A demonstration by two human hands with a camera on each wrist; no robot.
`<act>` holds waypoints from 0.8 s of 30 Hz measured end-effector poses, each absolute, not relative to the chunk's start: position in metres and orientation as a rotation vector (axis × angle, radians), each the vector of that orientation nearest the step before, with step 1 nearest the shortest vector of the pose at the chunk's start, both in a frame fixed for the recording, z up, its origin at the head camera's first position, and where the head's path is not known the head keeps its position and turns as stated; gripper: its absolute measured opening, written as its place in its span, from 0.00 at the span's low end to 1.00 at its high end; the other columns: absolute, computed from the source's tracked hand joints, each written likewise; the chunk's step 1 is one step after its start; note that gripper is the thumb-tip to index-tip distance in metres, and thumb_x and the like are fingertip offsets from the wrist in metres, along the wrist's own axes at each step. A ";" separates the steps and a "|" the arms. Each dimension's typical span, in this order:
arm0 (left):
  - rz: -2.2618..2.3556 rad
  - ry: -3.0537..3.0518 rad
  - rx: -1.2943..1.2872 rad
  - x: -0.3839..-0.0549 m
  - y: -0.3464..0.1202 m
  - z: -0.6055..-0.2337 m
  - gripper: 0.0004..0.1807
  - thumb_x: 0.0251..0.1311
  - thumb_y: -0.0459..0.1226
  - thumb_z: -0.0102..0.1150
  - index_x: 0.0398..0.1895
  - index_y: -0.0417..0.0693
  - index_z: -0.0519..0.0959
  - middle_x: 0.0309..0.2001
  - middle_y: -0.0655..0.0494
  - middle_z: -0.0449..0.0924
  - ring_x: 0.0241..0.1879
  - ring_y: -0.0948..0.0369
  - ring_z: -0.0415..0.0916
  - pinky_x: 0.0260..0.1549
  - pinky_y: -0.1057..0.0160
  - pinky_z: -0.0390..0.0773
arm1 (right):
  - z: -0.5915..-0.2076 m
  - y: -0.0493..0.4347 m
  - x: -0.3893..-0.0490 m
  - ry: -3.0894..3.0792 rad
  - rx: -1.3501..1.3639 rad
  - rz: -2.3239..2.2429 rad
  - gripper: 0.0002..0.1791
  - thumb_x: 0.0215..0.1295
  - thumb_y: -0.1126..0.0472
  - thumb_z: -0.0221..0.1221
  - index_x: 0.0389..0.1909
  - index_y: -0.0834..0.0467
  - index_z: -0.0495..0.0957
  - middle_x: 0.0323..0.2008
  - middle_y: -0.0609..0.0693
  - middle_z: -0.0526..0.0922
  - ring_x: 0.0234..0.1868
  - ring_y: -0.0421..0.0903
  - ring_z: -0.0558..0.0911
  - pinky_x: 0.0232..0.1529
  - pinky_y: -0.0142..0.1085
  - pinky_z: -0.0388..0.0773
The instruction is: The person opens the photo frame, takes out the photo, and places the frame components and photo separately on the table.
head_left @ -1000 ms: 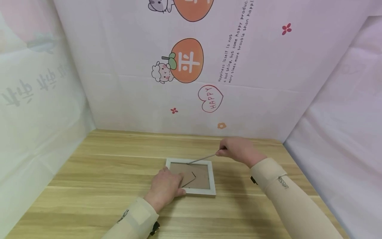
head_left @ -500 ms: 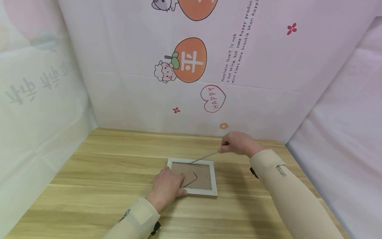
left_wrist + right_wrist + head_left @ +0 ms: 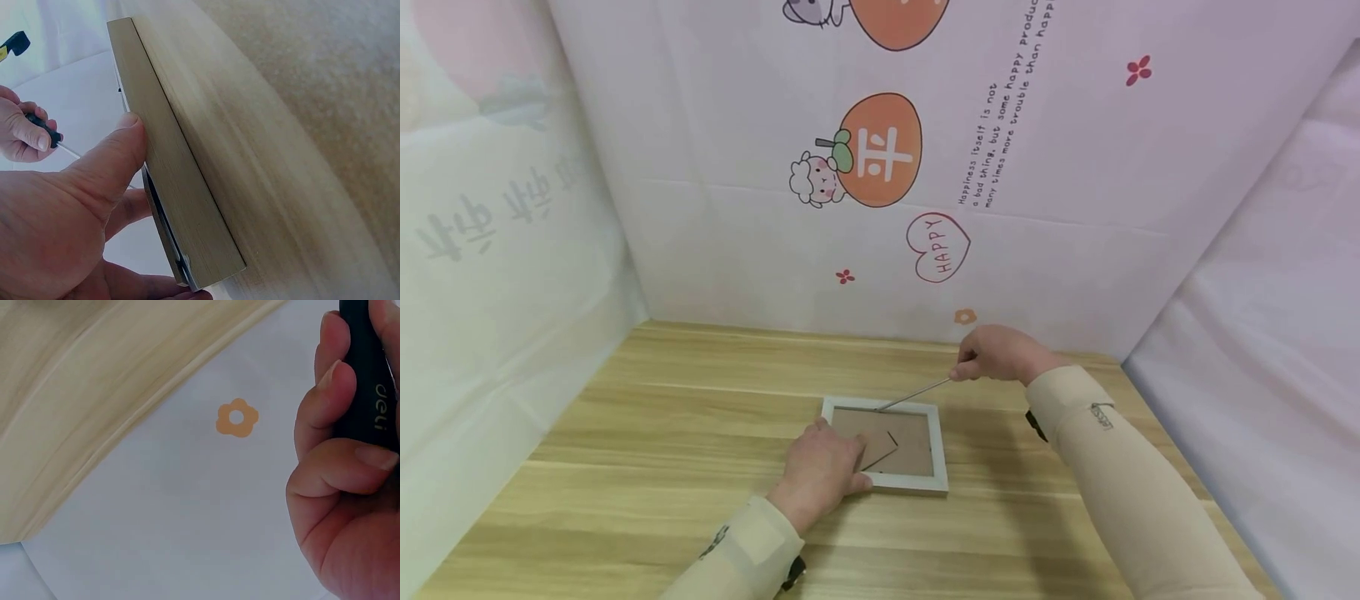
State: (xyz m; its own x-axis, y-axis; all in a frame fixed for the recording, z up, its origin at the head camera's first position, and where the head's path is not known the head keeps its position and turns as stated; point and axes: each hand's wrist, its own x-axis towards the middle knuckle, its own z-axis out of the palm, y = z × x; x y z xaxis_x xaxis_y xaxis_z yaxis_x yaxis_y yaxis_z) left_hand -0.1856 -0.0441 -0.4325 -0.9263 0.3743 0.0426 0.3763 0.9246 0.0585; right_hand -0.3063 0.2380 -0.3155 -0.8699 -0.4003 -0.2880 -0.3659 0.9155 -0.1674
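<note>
A white picture frame (image 3: 938,450) lies back side up on the table, its brown backing board (image 3: 913,433) showing a thin dark angled line. My left hand (image 3: 820,467) grips the frame at its near left corner. In the left wrist view, the thumb presses the frame's side edge (image 3: 165,156) while the fingers reach over the back. My right hand (image 3: 1003,354) holds a screwdriver (image 3: 917,392) by its dark handle (image 3: 362,381), marked "deli". The slim metal shaft slants down leftward, its tip at the far inner edge of the frame.
The wood-grain table (image 3: 662,433) extends around the frame. A white printed cloth (image 3: 737,258) stands along its back edge, and further cloth hangs at both sides. A small dark object (image 3: 20,42) shows by the right wrist in the left wrist view.
My right hand has risen a little, so the screwdriver slants more steeply, its tip still at the frame's far inner edge. The left hand keeps its grip; the head view has shifted slightly.
</note>
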 end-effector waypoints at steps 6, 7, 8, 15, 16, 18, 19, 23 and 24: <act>-0.131 -3.059 -0.594 -0.184 -0.044 -0.431 0.37 0.54 0.62 0.72 0.64 0.57 0.82 0.53 0.27 0.83 0.54 0.35 0.81 0.40 0.41 0.88 | -0.327 0.246 -0.294 2.801 -0.539 -0.218 0.11 0.71 0.47 0.66 0.38 0.51 0.87 0.36 0.44 0.86 0.35 0.43 0.78 0.39 0.39 0.78; -0.137 -3.059 -0.594 -0.184 -0.044 -0.431 0.37 0.53 0.62 0.72 0.64 0.57 0.82 0.53 0.27 0.83 0.54 0.35 0.81 0.40 0.41 0.88 | -0.329 0.248 -0.291 2.805 -0.530 -0.230 0.11 0.71 0.47 0.66 0.38 0.50 0.87 0.36 0.44 0.86 0.35 0.42 0.78 0.40 0.39 0.79; -0.148 -3.060 -0.592 -0.184 -0.044 -0.432 0.37 0.53 0.62 0.72 0.64 0.56 0.82 0.53 0.27 0.83 0.55 0.34 0.81 0.41 0.41 0.88 | -0.330 0.249 -0.288 2.805 -0.520 -0.246 0.10 0.71 0.47 0.66 0.39 0.50 0.87 0.36 0.43 0.86 0.36 0.42 0.79 0.40 0.39 0.79; -0.191 -3.063 -0.580 -0.184 -0.043 -0.432 0.36 0.53 0.61 0.74 0.63 0.56 0.82 0.52 0.27 0.83 0.56 0.31 0.80 0.42 0.37 0.87 | -0.339 0.263 -0.272 2.856 -0.560 -0.266 0.10 0.71 0.48 0.66 0.39 0.48 0.89 0.36 0.41 0.87 0.34 0.40 0.79 0.39 0.39 0.80; -0.190 -3.063 -0.581 -0.184 -0.043 -0.432 0.36 0.53 0.61 0.73 0.63 0.56 0.82 0.52 0.27 0.84 0.56 0.31 0.80 0.42 0.38 0.87 | -0.341 0.265 -0.270 2.866 -0.565 -0.268 0.09 0.71 0.47 0.66 0.38 0.48 0.88 0.35 0.41 0.87 0.34 0.40 0.79 0.38 0.39 0.79; -0.188 -3.060 -0.582 -0.184 -0.043 -0.432 0.36 0.53 0.61 0.74 0.63 0.56 0.82 0.52 0.28 0.84 0.56 0.31 0.80 0.41 0.38 0.87 | -0.342 0.270 -0.266 2.884 -0.553 -0.279 0.10 0.70 0.46 0.66 0.37 0.48 0.87 0.34 0.40 0.86 0.33 0.40 0.78 0.37 0.38 0.78; -0.189 -3.062 -0.582 -0.184 -0.043 -0.432 0.36 0.53 0.61 0.73 0.64 0.56 0.82 0.52 0.28 0.84 0.56 0.31 0.79 0.42 0.38 0.87 | -0.343 0.272 -0.263 2.891 -0.546 -0.289 0.10 0.70 0.46 0.66 0.37 0.48 0.86 0.33 0.40 0.85 0.33 0.40 0.77 0.36 0.37 0.77; -0.192 -3.061 -0.581 -0.184 -0.042 -0.433 0.37 0.53 0.61 0.73 0.65 0.56 0.82 0.53 0.28 0.84 0.57 0.31 0.79 0.42 0.38 0.86 | -0.345 0.281 -0.254 2.925 -0.555 -0.339 0.13 0.71 0.46 0.66 0.35 0.51 0.84 0.29 0.42 0.83 0.29 0.41 0.75 0.32 0.36 0.74; -0.191 -3.064 -0.580 -0.184 -0.042 -0.433 0.37 0.53 0.61 0.73 0.65 0.56 0.81 0.54 0.28 0.83 0.57 0.31 0.79 0.42 0.38 0.86 | -0.345 0.283 -0.251 2.928 -0.559 -0.358 0.14 0.71 0.47 0.65 0.35 0.53 0.83 0.29 0.43 0.82 0.29 0.41 0.75 0.31 0.36 0.73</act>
State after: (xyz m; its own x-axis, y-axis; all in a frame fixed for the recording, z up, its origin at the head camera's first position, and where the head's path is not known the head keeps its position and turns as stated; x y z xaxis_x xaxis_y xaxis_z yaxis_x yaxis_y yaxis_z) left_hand -0.1842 -0.0417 -0.4332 -0.9309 0.3630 0.0400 0.3652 0.9236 0.1165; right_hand -0.2514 0.2829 -0.3451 -0.9214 -0.3779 -0.0909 -0.3449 0.9028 -0.2570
